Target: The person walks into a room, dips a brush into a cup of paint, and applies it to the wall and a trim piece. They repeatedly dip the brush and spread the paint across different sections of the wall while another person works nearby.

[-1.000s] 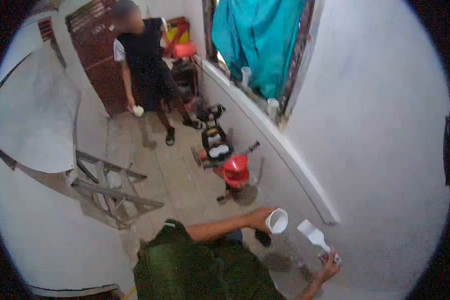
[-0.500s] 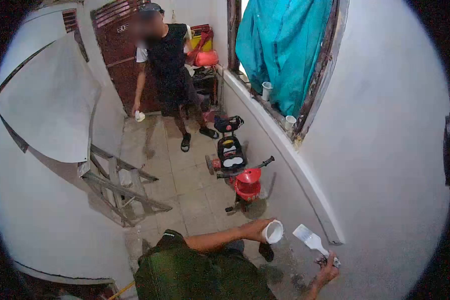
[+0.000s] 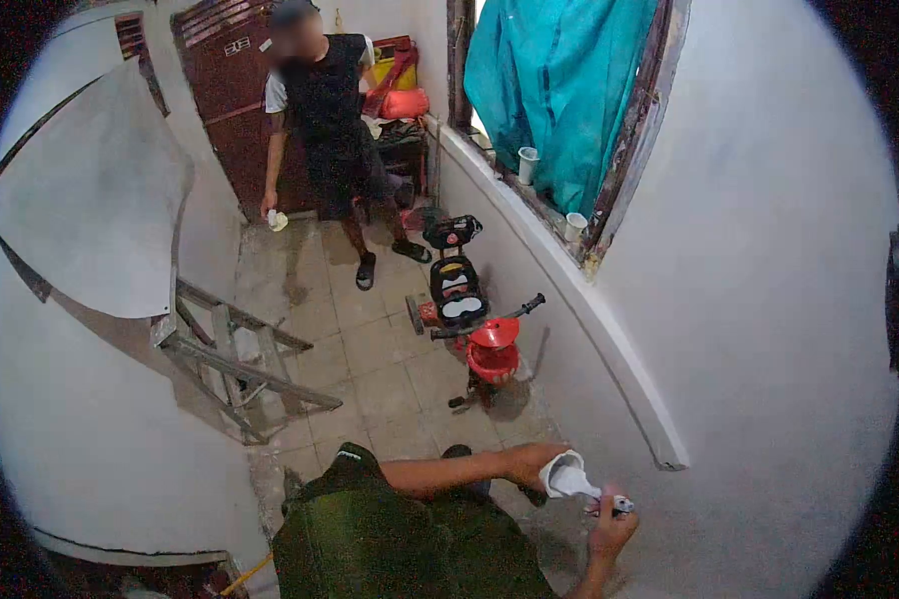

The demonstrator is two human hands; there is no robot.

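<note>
My left hand [image 3: 529,465] is closed around a white cup [image 3: 552,461], its open mouth tipped to the right. In my right hand [image 3: 609,529] is a white paintbrush [image 3: 591,490], gripped by the handle. The brush's bristle end lies inside the mouth of the cup, so the bristles are mostly hidden. What is in the cup looks white, but I cannot make it out clearly. Both hands are low in the view, near the grey-white wall [image 3: 749,329] on the right.
Another person [image 3: 320,110] stands by the brown door [image 3: 228,110], holding something small and whitish. A child's tricycle [image 3: 464,299] is on the tiled floor [image 3: 370,359]. Left stands a wooden ladder [image 3: 240,364]. Two white cups, one [image 3: 527,165] farther back, sit on the sill below a teal cloth [image 3: 559,90].
My right hand has moved left with the paintbrush, bringing its bristles from beside the wall into the cup. The cup in my left hand has shifted slightly right.
</note>
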